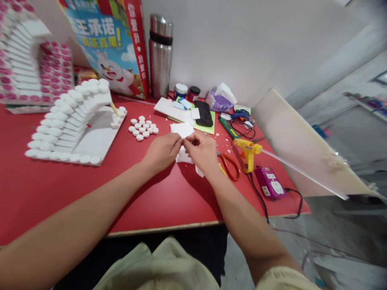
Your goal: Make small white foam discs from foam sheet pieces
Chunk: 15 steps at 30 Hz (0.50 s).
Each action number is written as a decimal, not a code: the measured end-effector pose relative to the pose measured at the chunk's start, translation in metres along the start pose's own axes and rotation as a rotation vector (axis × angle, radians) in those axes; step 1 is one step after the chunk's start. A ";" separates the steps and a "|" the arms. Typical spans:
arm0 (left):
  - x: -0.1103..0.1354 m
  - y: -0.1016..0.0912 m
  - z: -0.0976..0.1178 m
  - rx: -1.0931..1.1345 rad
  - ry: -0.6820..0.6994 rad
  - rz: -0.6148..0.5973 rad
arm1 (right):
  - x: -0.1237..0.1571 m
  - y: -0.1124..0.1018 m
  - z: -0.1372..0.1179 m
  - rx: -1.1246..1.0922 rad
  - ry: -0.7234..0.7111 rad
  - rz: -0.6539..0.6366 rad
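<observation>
My left hand (pixel 163 151) and my right hand (pixel 202 150) meet at the fingertips over the red table. Both are closed in a pinch; whatever lies between the fingers is too small and covered to name. Right under them are pieces of white paper or tissue (pixel 182 129), showing above and below the fingers. Left of my hands lies a cluster of white round pieces (pixel 142 128). Farther left stands a white model staircase (pixel 75 121) edged with similar round pieces. Pliers with red handles (pixel 231 166) lie by my right wrist.
A yellow glue gun (pixel 248 153) with a long clear stick and a purple power adapter (pixel 270 183) sit at right, cords trailing. Behind are a steel thermos (pixel 161 60), small jars (pixel 180 90), a tissue pack (pixel 221 100) and a printed bag (pixel 111 52). A pink-and-white model (pixel 54 68) stands far left.
</observation>
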State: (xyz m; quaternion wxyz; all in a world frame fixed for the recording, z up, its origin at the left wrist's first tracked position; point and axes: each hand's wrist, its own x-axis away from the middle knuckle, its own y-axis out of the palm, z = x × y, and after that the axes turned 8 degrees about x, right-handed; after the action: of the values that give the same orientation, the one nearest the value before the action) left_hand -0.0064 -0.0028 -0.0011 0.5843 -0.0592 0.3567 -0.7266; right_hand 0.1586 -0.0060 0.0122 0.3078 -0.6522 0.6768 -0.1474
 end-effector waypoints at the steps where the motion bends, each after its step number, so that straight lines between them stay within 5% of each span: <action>1: 0.001 0.001 0.000 -0.099 0.040 0.010 | -0.001 0.001 0.000 -0.063 0.041 -0.002; 7: 0.003 0.004 0.006 -0.447 0.080 -0.010 | -0.003 0.008 -0.002 -0.388 0.229 -0.009; 11: 0.002 0.004 0.011 -0.510 0.057 -0.041 | -0.002 0.010 -0.004 -0.634 0.347 -0.031; 15: 0.002 0.006 0.006 -0.471 0.102 -0.024 | 0.000 0.007 -0.008 -0.656 0.356 -0.038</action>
State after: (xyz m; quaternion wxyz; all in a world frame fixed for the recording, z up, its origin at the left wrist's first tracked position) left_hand 0.0009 -0.0076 -0.0006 0.5271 -0.1615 0.5446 -0.6321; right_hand 0.1486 -0.0064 0.0141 -0.0431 -0.6928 0.7188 -0.0394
